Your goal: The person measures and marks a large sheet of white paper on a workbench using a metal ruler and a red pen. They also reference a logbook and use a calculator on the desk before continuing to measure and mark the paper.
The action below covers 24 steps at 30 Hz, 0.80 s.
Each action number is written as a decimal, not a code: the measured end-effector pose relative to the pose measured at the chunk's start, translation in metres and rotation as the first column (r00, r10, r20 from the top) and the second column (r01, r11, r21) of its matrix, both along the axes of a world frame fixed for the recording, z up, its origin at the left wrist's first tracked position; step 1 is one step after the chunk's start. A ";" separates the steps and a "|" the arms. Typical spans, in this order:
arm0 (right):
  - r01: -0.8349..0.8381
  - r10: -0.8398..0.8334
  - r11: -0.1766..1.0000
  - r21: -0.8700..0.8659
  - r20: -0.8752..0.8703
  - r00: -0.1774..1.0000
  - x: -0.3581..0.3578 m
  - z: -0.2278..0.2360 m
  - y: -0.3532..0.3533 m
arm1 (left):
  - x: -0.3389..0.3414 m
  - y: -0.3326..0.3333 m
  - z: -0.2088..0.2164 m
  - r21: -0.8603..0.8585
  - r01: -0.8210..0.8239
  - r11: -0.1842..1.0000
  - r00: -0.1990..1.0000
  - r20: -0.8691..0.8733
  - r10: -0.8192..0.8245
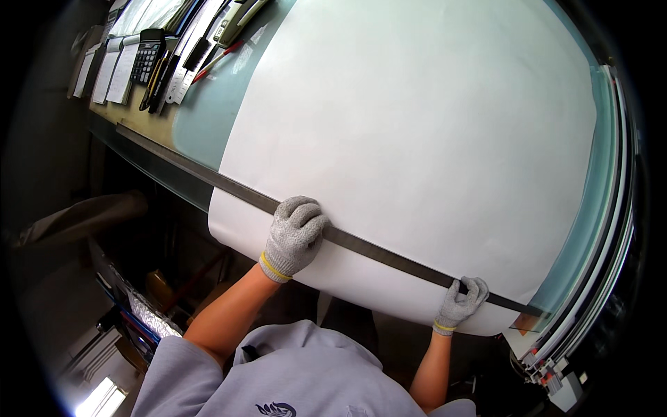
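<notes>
A long dark metal straightedge [389, 258] lies slantwise across a large white sheet [417, 125], near the table's front edge. The sheet's near end hangs over that edge in a curve. In a grey knit glove with a yellow cuff, my left hand [295, 236] is closed over the straightedge, left of its middle. Farther right, my right hand [462, 304], gloved the same way, grips the bar toward its right end, thumb and fingers around it. Both palms and the undersides of the fingers are hidden.
At the far left of the pale green tabletop [201, 125] sit a black calculator [147, 55], notepads [114, 69], a steel ruler [182, 85], a red pen [219, 61] and a stapler [236, 21]. Metal rails [615, 201] run along the right side. Below left stands a foil-covered item [149, 314].
</notes>
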State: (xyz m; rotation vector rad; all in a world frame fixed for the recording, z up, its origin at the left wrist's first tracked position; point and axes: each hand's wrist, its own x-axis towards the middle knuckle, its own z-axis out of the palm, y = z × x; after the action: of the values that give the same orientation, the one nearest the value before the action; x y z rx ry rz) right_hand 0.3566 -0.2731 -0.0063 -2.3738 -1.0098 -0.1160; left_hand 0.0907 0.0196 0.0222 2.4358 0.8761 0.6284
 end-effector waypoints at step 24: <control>0.067 -0.065 0.996 0.062 -0.037 0.997 0.019 -0.005 -0.025 | 0.007 -0.007 -0.002 0.046 -0.037 0.998 0.997 -0.069 0.040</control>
State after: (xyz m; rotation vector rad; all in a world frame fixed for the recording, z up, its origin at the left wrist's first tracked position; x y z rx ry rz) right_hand 0.3752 -0.2982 -0.0109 -2.3442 -0.8991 -0.1291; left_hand 0.0979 0.0122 0.0206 2.4996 0.9481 0.5855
